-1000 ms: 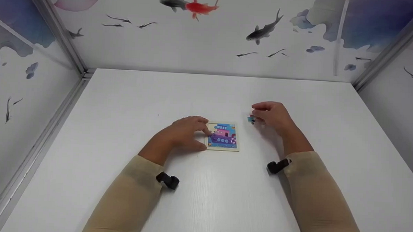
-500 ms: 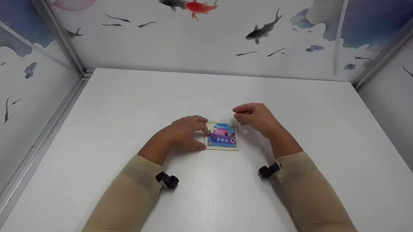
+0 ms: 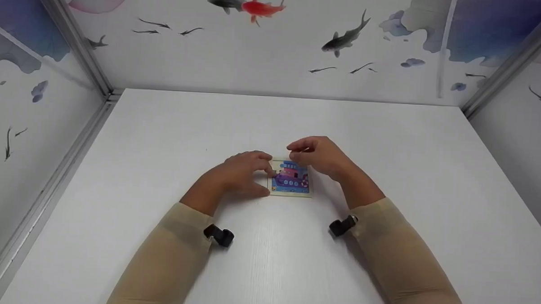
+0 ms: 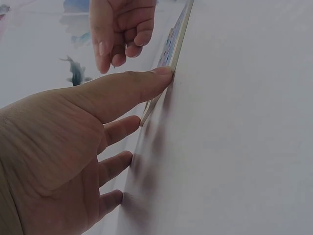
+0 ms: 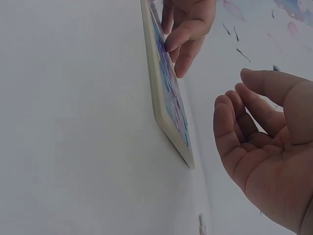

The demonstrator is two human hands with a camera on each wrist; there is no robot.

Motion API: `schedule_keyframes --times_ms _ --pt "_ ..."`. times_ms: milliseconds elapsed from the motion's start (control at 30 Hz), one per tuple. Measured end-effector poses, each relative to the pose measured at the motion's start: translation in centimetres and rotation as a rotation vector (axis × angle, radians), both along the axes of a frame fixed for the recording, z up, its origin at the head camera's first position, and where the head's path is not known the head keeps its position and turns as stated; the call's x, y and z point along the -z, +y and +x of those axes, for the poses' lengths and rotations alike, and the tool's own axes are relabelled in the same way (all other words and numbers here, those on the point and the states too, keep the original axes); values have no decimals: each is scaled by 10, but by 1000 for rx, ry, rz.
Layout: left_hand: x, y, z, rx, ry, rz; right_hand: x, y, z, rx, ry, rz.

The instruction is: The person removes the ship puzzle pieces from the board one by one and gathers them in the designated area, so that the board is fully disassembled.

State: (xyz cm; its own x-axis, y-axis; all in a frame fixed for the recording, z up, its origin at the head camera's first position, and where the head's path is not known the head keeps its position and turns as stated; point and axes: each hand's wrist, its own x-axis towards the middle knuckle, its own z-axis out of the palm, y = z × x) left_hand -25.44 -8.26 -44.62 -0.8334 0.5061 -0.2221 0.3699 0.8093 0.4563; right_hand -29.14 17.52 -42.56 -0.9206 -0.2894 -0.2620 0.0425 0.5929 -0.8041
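Observation:
A small square jigsaw puzzle [image 3: 289, 182] with a purple and pink ship lies in a pale wooden frame on the white table. My left hand [image 3: 245, 173] holds it at its left side, the thumb at the near corner and a bent finger on the picture. A pale patch shows at the picture's upper left. Just over the far right part of the puzzle hovers my right hand [image 3: 322, 158], its fingers loosely bent. In the right wrist view a gap shows between that hand's thumb and fingers, with no piece seen there.
A small thin object [image 5: 202, 227] lies on the table to the right of the puzzle in the right wrist view; the right hand hides that spot in the head view. White walls [image 3: 264, 71] painted with fish enclose the table [image 3: 172, 121].
My right hand has moved left from the small puzzle piece beside the board to above the board's far right part. The left hand and the puzzle stay in place.

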Motion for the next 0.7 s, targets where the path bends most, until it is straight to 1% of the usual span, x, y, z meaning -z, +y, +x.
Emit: schedule_keyframes --times_ms 100,233,400,533,700 --pt "-2 0 0 3 -3 2 -2 -4 -2 -24 7 3" --pt "-3 0 1 9 -7 17 0 -6 -3 -58 18 50" --pt "1 -1 -1 18 23 22 6 -4 -4 -88 23 112" --pt "3 -1 -2 11 23 25 12 -1 -7 -117 -5 144" --pt "4 -2 -2 4 14 30 14 3 -8 -151 -50 143"
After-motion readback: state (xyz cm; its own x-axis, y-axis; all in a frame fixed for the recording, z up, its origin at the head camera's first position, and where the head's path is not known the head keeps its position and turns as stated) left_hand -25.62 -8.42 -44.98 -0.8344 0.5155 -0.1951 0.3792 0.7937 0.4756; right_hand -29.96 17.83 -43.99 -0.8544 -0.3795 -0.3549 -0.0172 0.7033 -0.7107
